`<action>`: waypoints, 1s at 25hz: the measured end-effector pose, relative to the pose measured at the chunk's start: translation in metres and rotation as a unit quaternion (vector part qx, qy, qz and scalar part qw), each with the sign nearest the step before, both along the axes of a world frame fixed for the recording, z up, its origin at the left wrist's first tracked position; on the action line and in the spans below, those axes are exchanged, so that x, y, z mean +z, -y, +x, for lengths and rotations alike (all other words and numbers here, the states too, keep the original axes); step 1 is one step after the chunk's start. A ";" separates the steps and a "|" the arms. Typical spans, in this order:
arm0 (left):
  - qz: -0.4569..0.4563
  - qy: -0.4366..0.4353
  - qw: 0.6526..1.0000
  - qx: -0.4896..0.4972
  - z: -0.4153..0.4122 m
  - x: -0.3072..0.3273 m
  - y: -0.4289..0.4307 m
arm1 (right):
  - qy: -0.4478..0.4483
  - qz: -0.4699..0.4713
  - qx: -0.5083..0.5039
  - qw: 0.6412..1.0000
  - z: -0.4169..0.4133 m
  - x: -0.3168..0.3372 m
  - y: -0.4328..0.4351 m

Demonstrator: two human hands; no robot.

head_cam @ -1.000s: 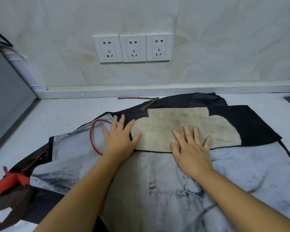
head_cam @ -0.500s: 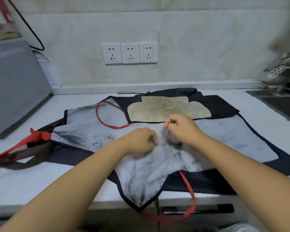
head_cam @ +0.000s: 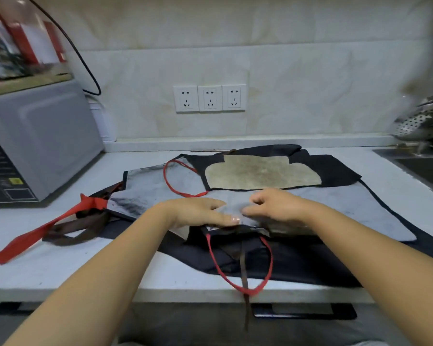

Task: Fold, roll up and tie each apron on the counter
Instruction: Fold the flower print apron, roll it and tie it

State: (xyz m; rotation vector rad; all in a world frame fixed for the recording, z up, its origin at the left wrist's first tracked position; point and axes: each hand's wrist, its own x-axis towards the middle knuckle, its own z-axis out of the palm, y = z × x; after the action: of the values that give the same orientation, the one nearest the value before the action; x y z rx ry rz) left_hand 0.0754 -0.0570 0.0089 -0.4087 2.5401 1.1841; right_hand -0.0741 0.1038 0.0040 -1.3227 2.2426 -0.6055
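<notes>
You are pinching the near, folded edge of the grey apron (head_cam: pixel 155 188) with both hands. Your left hand (head_cam: pixel 198 212) is nipping the fold between thumb and fingers, and your right hand (head_cam: pixel 277 207) is curling its fingers into the same fold just beside it. The grey apron is lying spread across the middle of the counter (head_cam: pixel 60 270), on top of a black apron (head_cam: pixel 297 260).

Because both hands are working close together at the centre, the left and right wings are going unsupported, so the roll is likely to come out skewed. You are also risking catching the black apron underneath and dragging it along. The red loop (head_cam: pixel 250 292) and brown tie (head_cam: pixel 242 268) are hanging over the near edge and could get trapped inside the roll. On the left, the red strap (head_cam: pixel 35 234) is lying tangled with a brown one and may snag.
</notes>
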 end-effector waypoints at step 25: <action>-0.112 -0.211 0.912 0.335 -0.114 -0.057 0.073 | -0.338 0.250 -0.184 0.889 -0.102 0.016 0.076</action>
State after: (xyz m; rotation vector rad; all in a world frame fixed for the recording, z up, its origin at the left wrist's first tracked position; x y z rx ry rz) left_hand -0.0387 -0.1299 -0.0479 -1.2905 3.0371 1.2984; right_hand -0.1765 0.0280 0.0196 -0.9173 2.9560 0.3991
